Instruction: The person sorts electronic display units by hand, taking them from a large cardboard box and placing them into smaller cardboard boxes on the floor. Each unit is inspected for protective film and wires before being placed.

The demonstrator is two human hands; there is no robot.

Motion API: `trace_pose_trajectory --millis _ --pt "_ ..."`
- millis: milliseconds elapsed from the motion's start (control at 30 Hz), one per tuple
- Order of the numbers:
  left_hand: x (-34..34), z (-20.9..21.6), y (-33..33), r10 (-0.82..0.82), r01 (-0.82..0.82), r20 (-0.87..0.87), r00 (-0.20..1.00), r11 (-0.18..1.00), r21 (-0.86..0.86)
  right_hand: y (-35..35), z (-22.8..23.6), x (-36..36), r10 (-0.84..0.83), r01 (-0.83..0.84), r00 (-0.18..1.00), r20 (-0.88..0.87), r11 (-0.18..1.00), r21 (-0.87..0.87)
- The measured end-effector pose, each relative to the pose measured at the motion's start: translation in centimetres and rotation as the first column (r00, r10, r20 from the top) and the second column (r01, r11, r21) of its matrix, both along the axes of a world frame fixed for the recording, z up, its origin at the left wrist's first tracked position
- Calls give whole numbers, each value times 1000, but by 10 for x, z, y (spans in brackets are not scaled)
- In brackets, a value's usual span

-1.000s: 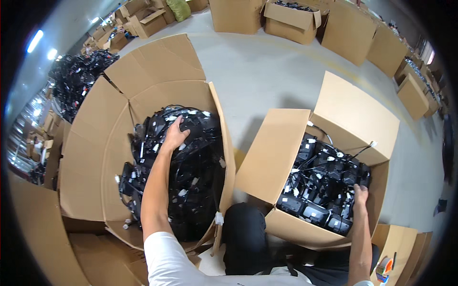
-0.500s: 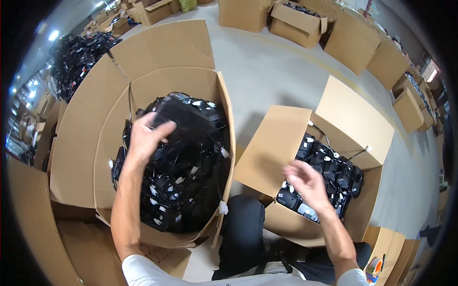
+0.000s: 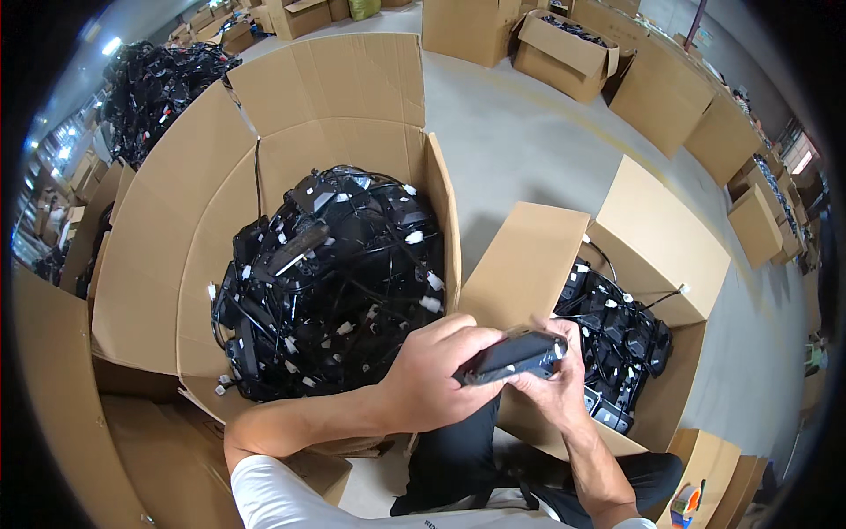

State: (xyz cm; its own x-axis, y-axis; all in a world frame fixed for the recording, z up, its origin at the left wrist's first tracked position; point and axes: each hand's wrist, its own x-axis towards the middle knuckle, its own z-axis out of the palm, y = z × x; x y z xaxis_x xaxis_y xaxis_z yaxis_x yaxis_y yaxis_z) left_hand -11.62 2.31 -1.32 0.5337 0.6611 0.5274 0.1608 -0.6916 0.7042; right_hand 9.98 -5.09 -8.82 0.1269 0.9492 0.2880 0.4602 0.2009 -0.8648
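Note:
A black flat, box-like device (image 3: pixel 513 357) is between both my hands, above my knee and in front of the smaller carton. My left hand (image 3: pixel 441 368) is closed round its left end, thumb on top. My right hand (image 3: pixel 561 381) grips its right end with the fingers. To the left, a large open carton (image 3: pixel 207 264) holds a heap of black parts (image 3: pixel 352 256) with black cables and white plugs. On the right, a smaller open carton (image 3: pixel 674 388) contains similar black parts (image 3: pixel 617 326) packed closely together, several white plugs among them.
A tall pile of black cabled parts (image 3: pixel 159 97) stands at the far left. More cartons (image 3: pixel 564 57) line the back and right. An upright flap (image 3: pixel 526 264) of the smaller carton stands beside my right hand. A roll of tape (image 3: pixel 686 501) lies at lower right.
My left hand has moved from above the large carton rightward and nearer me, carrying a black device. My right hand has come down from the smaller carton's edge and now also holds it.

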Motion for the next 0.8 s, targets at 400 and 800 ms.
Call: trace_pose_trajectory --millis 400,800 --pt "-147 -129 215 366 -401 -163 916 841 -363 -63 8 -8 -42 -160 534 -844 976 -149" --pt "-85 -161 165 -98 -241 -667 739 886 -397 -104 37 51 -184 148 605 -775 982 -118"
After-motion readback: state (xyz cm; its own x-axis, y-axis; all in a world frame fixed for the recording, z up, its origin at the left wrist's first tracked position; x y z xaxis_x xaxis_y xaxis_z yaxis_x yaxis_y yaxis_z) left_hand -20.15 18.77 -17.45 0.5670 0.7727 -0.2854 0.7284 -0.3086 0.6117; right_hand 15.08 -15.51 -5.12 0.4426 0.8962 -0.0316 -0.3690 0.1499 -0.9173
